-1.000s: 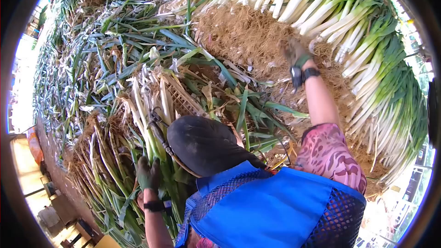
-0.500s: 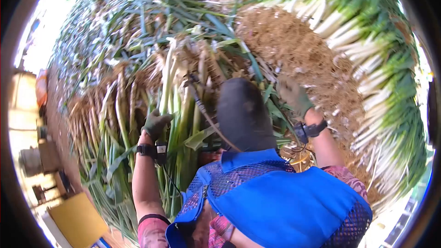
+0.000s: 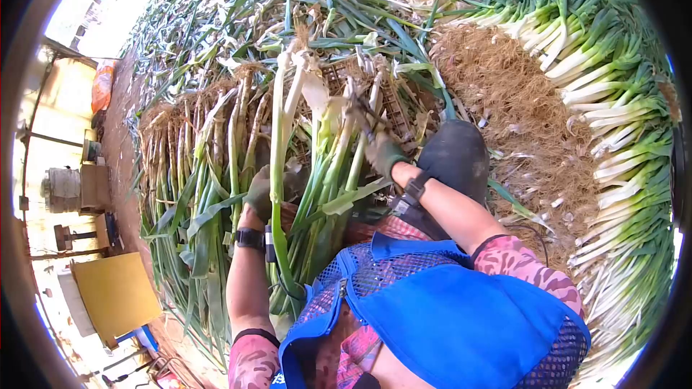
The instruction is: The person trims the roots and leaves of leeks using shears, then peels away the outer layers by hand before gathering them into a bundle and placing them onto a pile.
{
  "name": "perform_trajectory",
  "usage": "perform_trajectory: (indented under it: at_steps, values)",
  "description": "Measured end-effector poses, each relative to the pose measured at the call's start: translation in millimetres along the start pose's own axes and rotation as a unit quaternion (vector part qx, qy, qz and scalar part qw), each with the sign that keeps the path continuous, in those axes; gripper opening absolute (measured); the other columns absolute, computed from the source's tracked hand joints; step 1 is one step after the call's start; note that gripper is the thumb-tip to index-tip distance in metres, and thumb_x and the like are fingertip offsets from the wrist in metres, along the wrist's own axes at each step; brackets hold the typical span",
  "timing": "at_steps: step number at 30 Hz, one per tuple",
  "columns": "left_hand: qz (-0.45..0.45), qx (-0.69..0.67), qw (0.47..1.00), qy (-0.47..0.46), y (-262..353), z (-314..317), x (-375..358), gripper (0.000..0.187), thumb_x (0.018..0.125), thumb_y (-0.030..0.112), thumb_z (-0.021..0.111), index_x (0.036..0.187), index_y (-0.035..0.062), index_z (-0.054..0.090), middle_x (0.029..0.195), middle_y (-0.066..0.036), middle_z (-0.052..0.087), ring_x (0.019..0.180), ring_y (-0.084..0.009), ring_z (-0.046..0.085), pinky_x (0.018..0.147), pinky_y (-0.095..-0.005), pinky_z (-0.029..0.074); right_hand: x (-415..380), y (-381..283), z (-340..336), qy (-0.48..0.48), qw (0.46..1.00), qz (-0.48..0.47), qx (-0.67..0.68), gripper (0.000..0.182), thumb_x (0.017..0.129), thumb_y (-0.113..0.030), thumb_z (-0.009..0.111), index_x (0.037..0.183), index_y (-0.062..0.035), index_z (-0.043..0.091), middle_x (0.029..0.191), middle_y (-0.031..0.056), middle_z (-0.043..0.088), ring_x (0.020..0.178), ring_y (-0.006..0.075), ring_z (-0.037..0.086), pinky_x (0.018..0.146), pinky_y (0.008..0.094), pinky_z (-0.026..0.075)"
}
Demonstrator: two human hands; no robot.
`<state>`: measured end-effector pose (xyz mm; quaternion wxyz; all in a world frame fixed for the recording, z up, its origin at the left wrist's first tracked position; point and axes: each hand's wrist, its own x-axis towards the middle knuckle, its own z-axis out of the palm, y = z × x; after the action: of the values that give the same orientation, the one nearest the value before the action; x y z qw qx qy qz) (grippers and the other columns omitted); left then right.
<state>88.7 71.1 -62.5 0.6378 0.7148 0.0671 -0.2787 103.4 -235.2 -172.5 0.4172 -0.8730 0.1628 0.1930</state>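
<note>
My left hand point(image 3: 261, 193), in a dark green glove, is closed around a long green onion point(image 3: 277, 144) with a pale shaft that rises in front of the palm; its fingers are partly hidden. My right hand point(image 3: 386, 153), gloved too, is closed at a thin dark nozzle-like tool point(image 3: 366, 114) beside the pale ends of more onions. Those loose onions point(image 3: 335, 155) lean between my hands, over a brown plastic crate point(image 3: 395, 112). Left of them lies a row of untrimmed onions point(image 3: 191, 144) with roots and dry skins.
Cleaned white-stemmed green onions point(image 3: 613, 112) curve along the right side. A pile of brown root trimmings point(image 3: 515, 101) lies inside that curve. Stripped leaves point(image 3: 252, 14) cover the ground ahead. My dark boot point(image 3: 458, 158) is beside my right forearm. A yellow panel point(image 3: 117, 297) stands at lower left.
My right hand has moved left from near the root trimmings to the dark tool. My left hand now has an onion raised in front of it. The camera view has shifted.
</note>
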Motion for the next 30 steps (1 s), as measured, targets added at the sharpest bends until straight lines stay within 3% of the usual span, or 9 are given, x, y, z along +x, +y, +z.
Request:
perform_trajectory:
  at_steps: [6, 9, 11, 15, 21, 23, 25, 29, 30]
  values:
    - [-0.019, 0.155, 0.986, 0.053, -48, -22, 65, 0.019, 0.083, 0.017, 0.065, 0.094, 0.0034, 0.071, 0.082, -0.008, 0.069, 0.070, -0.0188, 0.063, 0.064, -0.0373, 0.051, -20, 3, -48, 0.192, 0.974, -0.030, 0.119, 0.047, 0.087, -0.031, 0.060, 0.125, -0.0043, 0.049, 0.109, 0.0262, 0.061, 0.101, 0.0362, 0.064, 0.084, 0.0455, 0.049]
    - [0.230, 0.486, 0.843, 0.019, -39, -32, 88, 0.024, 0.089, 0.025, 0.056, 0.093, 0.0069, 0.071, 0.084, -0.003, 0.067, 0.076, -0.0169, 0.062, 0.067, -0.0313, 0.049, -14, 6, -38, 0.120, 0.979, 0.149, -0.064, 0.068, 0.086, -0.033, 0.061, 0.144, -0.0039, 0.039, 0.135, 0.0313, 0.049, 0.120, 0.0345, 0.056, 0.100, 0.0433, 0.044]
    - [-0.017, -0.061, 0.997, 0.050, -32, -5, 98, 0.045, 0.091, 0.051, 0.056, 0.090, 0.0081, 0.068, 0.075, 0.000, 0.058, 0.066, -0.0132, 0.053, 0.060, -0.0318, 0.044, -42, -12, -41, 0.133, 0.977, 0.049, -0.162, 0.060, 0.085, -0.032, 0.061, 0.134, -0.0006, 0.049, 0.125, 0.0285, 0.057, 0.112, 0.0330, 0.061, 0.092, 0.0460, 0.048]
    - [-0.063, 0.194, 0.975, 0.091, -70, -1, 126, 0.041, 0.078, 0.042, 0.077, 0.093, 0.0054, 0.068, 0.074, -0.002, 0.061, 0.061, -0.0129, 0.051, 0.053, -0.0299, 0.040, -42, -33, -4, -0.109, 0.993, -0.033, 0.017, 0.055, 0.084, -0.032, 0.062, 0.122, 0.0065, 0.054, 0.109, 0.0236, 0.066, 0.104, 0.0372, 0.064, 0.093, 0.0412, 0.049]
    - [-0.040, 0.175, 0.983, -0.034, -44, 22, 94, 0.027, 0.075, 0.020, 0.069, 0.096, 0.0019, 0.067, 0.082, -0.006, 0.066, 0.065, -0.0183, 0.062, 0.059, -0.0328, 0.051, 35, -7, 74, 0.118, 0.949, 0.171, 0.236, 0.052, 0.079, -0.040, 0.073, 0.105, 0.0056, 0.068, 0.104, 0.0197, 0.070, 0.101, 0.0290, 0.066, 0.089, 0.0383, 0.050]
    - [-0.037, 0.080, 0.995, -0.049, -54, 32, 81, 0.029, 0.077, 0.022, 0.068, 0.099, 0.0028, 0.066, 0.088, -0.005, 0.066, 0.071, -0.0175, 0.061, 0.062, -0.0325, 0.051, 42, 18, 83, 0.020, 0.877, 0.124, 0.463, 0.051, 0.080, -0.039, 0.073, 0.105, 0.0059, 0.068, 0.097, 0.0160, 0.071, 0.084, 0.0253, 0.066, 0.078, 0.0386, 0.052]
    - [-0.115, 0.066, 0.989, -0.062, -37, 42, 57, 0.035, 0.081, 0.029, 0.068, 0.105, 0.0032, 0.067, 0.094, -0.005, 0.066, 0.078, -0.0168, 0.061, 0.069, -0.0314, 0.050, 30, 9, 61, -0.048, 0.935, 0.078, 0.343, 0.050, 0.075, -0.036, 0.074, 0.108, 0.0009, 0.068, 0.096, 0.0143, 0.070, 0.080, 0.0254, 0.065, 0.074, 0.0391, 0.052]
    - [0.087, 0.050, 0.995, -0.006, -50, 26, 48, 0.037, 0.095, 0.042, 0.054, 0.100, 0.0074, 0.067, 0.083, 0.000, 0.062, 0.072, -0.0103, 0.058, 0.061, -0.0281, 0.047, -12, -30, 34, 0.018, 0.814, -0.097, 0.572, 0.045, 0.071, -0.027, 0.073, 0.105, 0.0013, 0.067, 0.092, 0.0130, 0.070, 0.078, 0.0230, 0.065, 0.071, 0.0356, 0.052]
    - [-0.005, 0.078, 0.996, 0.044, -85, -9, 84, 0.031, 0.097, 0.036, 0.053, 0.096, 0.0086, 0.068, 0.078, 0.001, 0.061, 0.066, -0.0090, 0.057, 0.056, -0.0256, 0.046, 2, -24, 32, -0.001, 0.839, -0.093, 0.535, 0.044, 0.070, -0.025, 0.073, 0.105, 0.0012, 0.067, 0.091, 0.0130, 0.070, 0.078, 0.0233, 0.066, 0.071, 0.0355, 0.053]
